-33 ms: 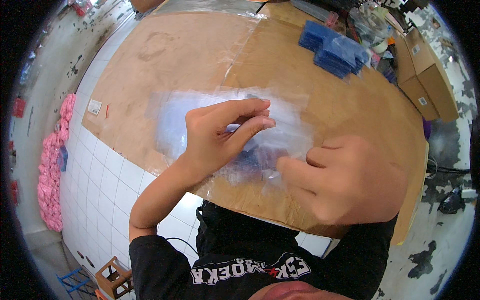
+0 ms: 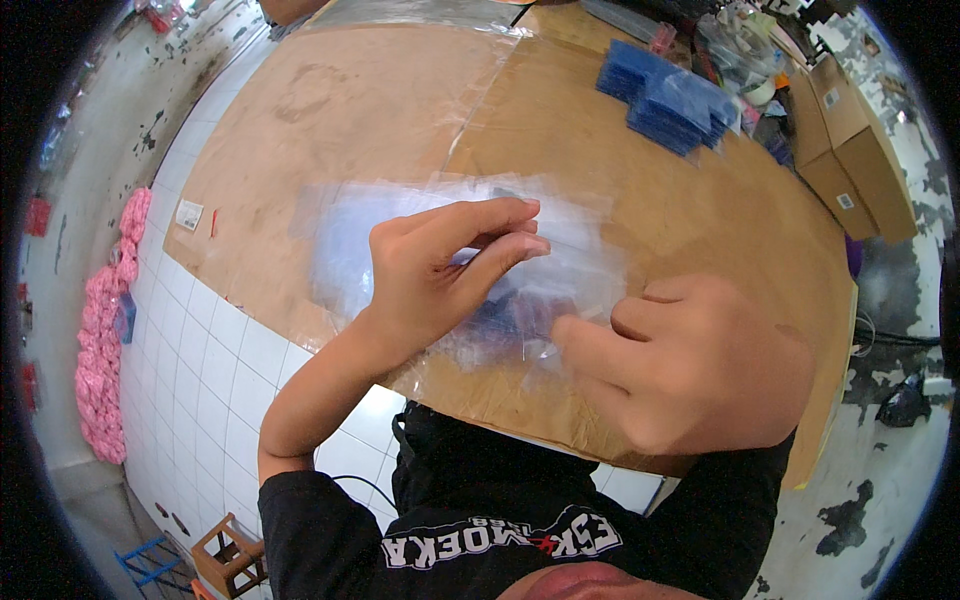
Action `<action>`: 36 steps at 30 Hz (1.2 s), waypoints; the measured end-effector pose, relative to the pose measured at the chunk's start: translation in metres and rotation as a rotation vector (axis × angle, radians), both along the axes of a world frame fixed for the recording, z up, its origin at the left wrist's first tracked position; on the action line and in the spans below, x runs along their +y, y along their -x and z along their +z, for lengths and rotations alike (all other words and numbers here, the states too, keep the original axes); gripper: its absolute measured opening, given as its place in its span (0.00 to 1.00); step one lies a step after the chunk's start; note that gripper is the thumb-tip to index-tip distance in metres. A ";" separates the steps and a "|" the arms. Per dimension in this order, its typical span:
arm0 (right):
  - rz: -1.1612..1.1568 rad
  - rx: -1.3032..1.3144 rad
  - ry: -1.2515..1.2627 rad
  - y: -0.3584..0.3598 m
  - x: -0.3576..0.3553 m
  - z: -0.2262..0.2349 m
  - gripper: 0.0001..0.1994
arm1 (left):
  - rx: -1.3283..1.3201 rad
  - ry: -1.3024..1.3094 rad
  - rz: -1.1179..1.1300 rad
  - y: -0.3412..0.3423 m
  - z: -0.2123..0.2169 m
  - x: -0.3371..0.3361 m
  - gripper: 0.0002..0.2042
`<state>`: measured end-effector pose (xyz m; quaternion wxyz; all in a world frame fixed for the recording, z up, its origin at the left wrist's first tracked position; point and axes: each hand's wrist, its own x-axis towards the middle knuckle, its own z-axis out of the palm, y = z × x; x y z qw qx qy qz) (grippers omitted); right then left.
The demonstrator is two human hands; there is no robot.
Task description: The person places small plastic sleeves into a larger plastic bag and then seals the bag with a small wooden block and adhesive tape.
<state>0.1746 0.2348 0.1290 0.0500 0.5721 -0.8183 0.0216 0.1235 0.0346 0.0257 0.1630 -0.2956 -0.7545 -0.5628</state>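
Observation:
My left hand [image 2: 440, 270] pinches the top layer of a clear plastic bag [image 2: 350, 235] lying on the brown table [image 2: 330, 120], thumb and fingers closed on the film. My right hand [image 2: 700, 370] is curled close to the camera. Its fingertips grip the bag's right end. A dark blue flat item [image 2: 505, 315] shows through the plastic between the two hands. The bag is blurred, and I cannot tell whether it is one bag or several.
A pile of blue packets [image 2: 670, 95] lies at the far right of the table. Two cardboard boxes [image 2: 850, 150] stand beyond it. A pink bundle [image 2: 105, 340] lies on the white tiled floor at left. A wooden stool [image 2: 230, 555] stands below.

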 end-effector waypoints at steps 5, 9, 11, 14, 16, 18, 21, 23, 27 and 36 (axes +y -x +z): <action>0.015 -0.001 0.011 -0.002 -0.001 -0.002 0.11 | 0.144 0.065 0.028 0.001 0.002 -0.003 0.09; 0.010 -0.012 0.001 -0.005 0.000 0.001 0.11 | 0.201 0.068 0.011 0.002 0.004 0.000 0.07; 0.015 -0.033 0.013 -0.005 0.000 0.001 0.11 | 0.211 0.088 0.013 0.001 0.004 -0.002 0.07; 0.018 -0.008 0.021 -0.007 -0.001 0.000 0.11 | 0.189 0.069 0.004 0.001 0.002 -0.003 0.08; 0.021 -0.016 0.019 -0.007 -0.001 0.001 0.12 | 0.125 0.046 -0.022 0.001 0.001 -0.002 0.08; 0.017 -0.050 0.006 -0.007 0.000 0.004 0.10 | 0.024 0.027 -0.062 0.000 0.002 -0.001 0.08; -0.018 -0.153 0.026 -0.001 0.005 0.012 0.06 | -0.162 0.013 -0.233 0.003 0.001 -0.001 0.10; -0.077 -0.249 0.101 0.016 0.014 0.010 0.05 | -0.175 0.086 -0.265 0.009 -0.003 -0.001 0.11; -0.153 -0.396 0.260 0.064 0.031 0.001 0.05 | -0.284 0.208 -0.230 0.007 -0.001 -0.005 0.14; -0.246 -0.335 0.398 0.126 0.040 -0.031 0.05 | 0.049 0.370 0.133 0.005 0.004 -0.009 0.11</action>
